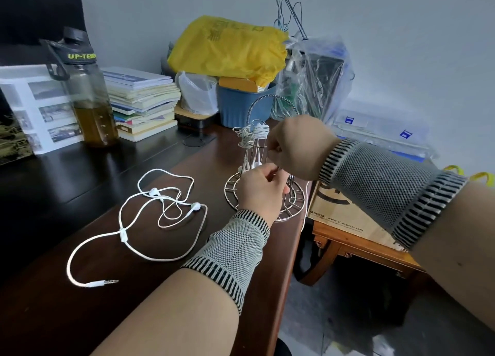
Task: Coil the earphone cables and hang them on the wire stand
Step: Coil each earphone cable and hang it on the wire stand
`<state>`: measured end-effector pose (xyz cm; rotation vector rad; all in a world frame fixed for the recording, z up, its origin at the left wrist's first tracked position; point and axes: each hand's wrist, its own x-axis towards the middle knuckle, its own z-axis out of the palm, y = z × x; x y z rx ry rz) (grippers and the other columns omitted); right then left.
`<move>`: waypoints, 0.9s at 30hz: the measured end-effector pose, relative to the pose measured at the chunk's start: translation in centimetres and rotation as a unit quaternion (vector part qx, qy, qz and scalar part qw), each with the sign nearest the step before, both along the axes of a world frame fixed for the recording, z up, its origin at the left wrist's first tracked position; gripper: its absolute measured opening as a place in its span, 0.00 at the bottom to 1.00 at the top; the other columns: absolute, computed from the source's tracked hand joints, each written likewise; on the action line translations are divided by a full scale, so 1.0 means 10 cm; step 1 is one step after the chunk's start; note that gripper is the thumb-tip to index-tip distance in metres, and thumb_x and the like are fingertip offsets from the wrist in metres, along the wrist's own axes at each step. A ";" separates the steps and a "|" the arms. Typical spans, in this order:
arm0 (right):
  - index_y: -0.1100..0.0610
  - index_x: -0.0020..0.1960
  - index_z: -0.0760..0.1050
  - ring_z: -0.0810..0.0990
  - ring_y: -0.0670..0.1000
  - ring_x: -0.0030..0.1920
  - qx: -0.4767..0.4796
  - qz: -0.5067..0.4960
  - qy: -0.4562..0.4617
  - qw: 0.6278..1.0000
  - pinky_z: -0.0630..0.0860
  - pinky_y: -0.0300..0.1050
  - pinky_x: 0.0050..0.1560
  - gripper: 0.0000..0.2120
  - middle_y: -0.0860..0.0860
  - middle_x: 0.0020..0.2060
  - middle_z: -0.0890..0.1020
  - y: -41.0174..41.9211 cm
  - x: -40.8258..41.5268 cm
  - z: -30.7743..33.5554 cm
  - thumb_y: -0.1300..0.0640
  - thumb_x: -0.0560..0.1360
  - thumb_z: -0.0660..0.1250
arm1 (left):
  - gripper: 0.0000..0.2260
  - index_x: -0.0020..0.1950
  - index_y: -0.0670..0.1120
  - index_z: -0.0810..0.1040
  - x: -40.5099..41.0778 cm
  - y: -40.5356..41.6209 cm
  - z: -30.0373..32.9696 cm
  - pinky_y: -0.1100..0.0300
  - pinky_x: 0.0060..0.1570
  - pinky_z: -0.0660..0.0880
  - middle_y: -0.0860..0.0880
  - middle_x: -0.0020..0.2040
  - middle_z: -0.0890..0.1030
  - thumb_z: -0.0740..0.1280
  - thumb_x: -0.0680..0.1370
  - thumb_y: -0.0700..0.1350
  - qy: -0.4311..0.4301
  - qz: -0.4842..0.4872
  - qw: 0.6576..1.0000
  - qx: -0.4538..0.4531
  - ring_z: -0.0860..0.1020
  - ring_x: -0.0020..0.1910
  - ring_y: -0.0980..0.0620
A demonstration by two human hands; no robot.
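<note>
At the counter's (80, 173) right edge we see our two hands meet at an upright wire stand (263, 192): the left hand (258, 189) and right hand (294, 146) both curl, pinching something small and hidden. Two coiled earphone bundles (250, 136) hang from its top. One loose earphone cable (122, 232) sprawls left, plug toward us.

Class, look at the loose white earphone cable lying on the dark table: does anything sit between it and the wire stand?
Nothing lies on the table between the loose white earphone cable and the metal wire stand. Only the left hand and right hand, busy at the stand, crowd its near side.
</note>
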<state>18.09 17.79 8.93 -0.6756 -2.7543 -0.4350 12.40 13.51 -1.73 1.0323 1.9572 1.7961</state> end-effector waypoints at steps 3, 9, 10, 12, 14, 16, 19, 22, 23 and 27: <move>0.55 0.48 0.81 0.79 0.55 0.45 0.016 0.035 0.012 0.999 0.77 0.49 0.47 0.12 0.52 0.45 0.80 0.00 0.06 -0.07 0.54 0.77 0.59 | 0.17 0.26 0.49 0.74 0.00 0.01 0.00 0.64 0.27 0.67 0.57 0.20 0.74 0.65 0.75 0.38 -0.011 0.005 1.000 -0.004 0.70 0.21 0.59; 0.57 0.39 0.78 0.76 0.55 0.31 0.044 0.085 0.090 0.991 0.74 0.46 0.30 0.07 0.52 0.40 0.75 0.03 0.31 -0.42 0.58 0.74 0.66 | 0.16 0.29 0.48 0.74 -0.01 0.00 0.00 0.68 0.23 0.62 0.57 0.19 0.72 0.66 0.77 0.37 -0.013 -0.010 1.000 0.007 0.69 0.20 0.60; 0.58 0.39 0.80 0.76 0.55 0.30 0.020 0.092 0.144 0.985 0.75 0.46 0.29 0.08 0.52 0.38 0.76 0.05 0.39 -0.47 0.57 0.74 0.65 | 0.13 0.33 0.47 0.77 -0.01 0.00 0.01 0.69 0.23 0.63 0.56 0.20 0.73 0.66 0.78 0.40 -0.013 -0.014 1.000 0.009 0.70 0.20 0.60; 0.57 0.43 0.84 0.77 0.50 0.32 -0.055 0.081 0.215 0.972 0.77 0.47 0.33 0.10 0.51 0.36 0.78 0.10 0.53 -0.54 0.58 0.75 0.64 | 0.10 0.38 0.46 0.81 0.00 0.00 0.02 0.67 0.24 0.66 0.54 0.23 0.76 0.67 0.79 0.45 -0.009 -0.016 1.000 0.021 0.70 0.20 0.59; 0.56 0.47 0.84 0.76 0.40 0.32 -0.170 0.026 0.239 0.956 0.78 0.40 0.39 0.07 0.45 0.34 0.79 0.14 0.65 -0.51 0.59 0.76 0.67 | 0.14 0.34 0.45 0.80 0.01 -0.01 0.01 0.63 0.25 0.65 0.53 0.23 0.76 0.68 0.78 0.46 0.001 -0.008 1.000 0.026 0.67 0.19 0.58; 0.56 0.47 0.84 0.76 0.38 0.30 -0.269 -0.027 0.244 0.932 0.76 0.34 0.38 0.06 0.42 0.32 0.79 0.22 0.72 -0.50 0.57 0.76 0.68 | 0.16 0.30 0.46 0.77 0.02 -0.02 0.02 0.64 0.23 0.64 0.54 0.22 0.75 0.68 0.78 0.46 -0.001 -0.007 1.000 0.024 0.66 0.18 0.57; 0.57 0.43 0.83 0.72 0.43 0.29 -0.320 -0.086 0.249 0.910 0.74 0.38 0.35 0.09 0.47 0.29 0.78 0.34 0.73 -0.50 0.51 0.75 0.70 | 0.16 0.29 0.49 0.76 0.03 -0.03 0.03 0.65 0.22 0.62 0.55 0.22 0.76 0.68 0.77 0.46 -0.017 -0.010 1.000 0.021 0.64 0.18 0.58; 0.59 0.40 0.81 0.71 0.45 0.28 -0.321 -0.123 0.234 0.909 0.70 0.38 0.31 0.13 0.49 0.27 0.75 0.41 0.67 -0.50 0.49 0.74 0.70 | 0.15 0.30 0.49 0.77 0.02 -0.03 0.03 0.64 0.26 0.62 0.53 0.25 0.78 0.68 0.77 0.46 -0.032 -0.011 0.999 0.022 0.65 0.18 0.59; 0.60 0.39 0.80 0.70 0.45 0.27 -0.317 -0.134 0.228 0.911 0.69 0.37 0.29 0.15 0.49 0.27 0.75 0.43 0.65 -0.50 0.48 0.74 0.70 | 0.14 0.30 0.48 0.78 0.02 -0.02 0.02 0.64 0.27 0.62 0.53 0.26 0.78 0.68 0.77 0.46 -0.036 -0.014 0.999 0.024 0.65 0.18 0.59; 0.60 0.34 0.76 0.69 0.46 0.25 -0.304 -0.164 0.213 0.914 0.67 0.40 0.27 0.20 0.49 0.23 0.71 0.46 0.57 -0.48 0.44 0.72 0.71 | 0.15 0.29 0.49 0.77 0.02 -0.02 0.01 0.62 0.31 0.64 0.54 0.24 0.77 0.69 0.76 0.47 -0.049 -0.021 0.998 0.035 0.66 0.20 0.60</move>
